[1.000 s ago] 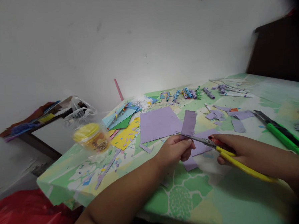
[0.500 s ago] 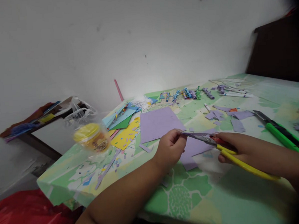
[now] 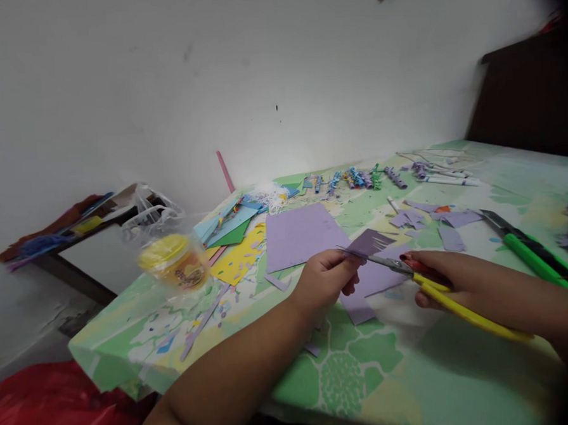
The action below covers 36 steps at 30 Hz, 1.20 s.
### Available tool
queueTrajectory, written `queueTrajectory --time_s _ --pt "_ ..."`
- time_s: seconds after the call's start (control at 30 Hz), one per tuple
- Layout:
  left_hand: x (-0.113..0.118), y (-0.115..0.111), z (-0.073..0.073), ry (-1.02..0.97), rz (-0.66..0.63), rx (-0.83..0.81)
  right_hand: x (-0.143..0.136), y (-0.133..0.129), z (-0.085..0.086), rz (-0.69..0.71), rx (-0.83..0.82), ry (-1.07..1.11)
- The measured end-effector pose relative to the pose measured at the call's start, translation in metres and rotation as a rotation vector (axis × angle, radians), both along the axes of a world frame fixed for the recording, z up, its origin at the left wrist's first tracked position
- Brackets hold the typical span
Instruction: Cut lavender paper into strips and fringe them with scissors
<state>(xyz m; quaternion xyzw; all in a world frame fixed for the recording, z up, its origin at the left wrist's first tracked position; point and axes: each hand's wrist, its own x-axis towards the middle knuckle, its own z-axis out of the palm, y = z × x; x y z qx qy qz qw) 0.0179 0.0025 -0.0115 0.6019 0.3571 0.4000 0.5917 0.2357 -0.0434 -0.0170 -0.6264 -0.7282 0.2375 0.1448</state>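
Near the middle of the table, my left hand (image 3: 328, 280) pinches a small purple paper piece (image 3: 367, 241) whose right edge is cut into a fringe. My right hand (image 3: 435, 277) is closed on scissors (image 3: 431, 290) with yellow and red handles. The blades point left and touch the fringed piece by my left fingertips. Behind my left hand lies a large purple sheet (image 3: 301, 234). Another purple sheet (image 3: 358, 307) rests beneath the blades, partly hidden by the hands.
Green-handled scissors (image 3: 534, 256) lie at the right. Purple scraps (image 3: 451, 237) and several rolled paper pieces (image 3: 396, 178) are farther back. A yellow-lidded tub (image 3: 172, 263) stands left, near a yellow sheet (image 3: 234, 259). A red bag (image 3: 51, 408) is at lower left.
The small paper piece has turned so that its fringed side now shows above the blades. My left fingers have shifted slightly, and the scissors have moved a little.
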Motion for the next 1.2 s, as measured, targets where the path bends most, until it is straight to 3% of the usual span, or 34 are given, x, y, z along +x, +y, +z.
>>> queueTrajectory --time_s 0.37,0.53,0.77,1.2 --pt "-0.002 0.001 0.001 -0.028 -0.071 -0.042 -0.003 -0.004 0.006 -0.005 0.002 -0.032" --pt "-0.001 0.0 0.0 -0.102 -0.016 0.02 -0.007 -0.008 0.013 0.008 0.026 0.025" --pt "0.0 0.0 0.002 -0.137 0.084 -0.024 -0.018 -0.014 0.023 -0.031 0.009 0.042" --pt "0.002 -0.003 -0.002 0.079 0.053 0.064 -0.012 -0.006 0.003 0.056 -0.042 0.071"
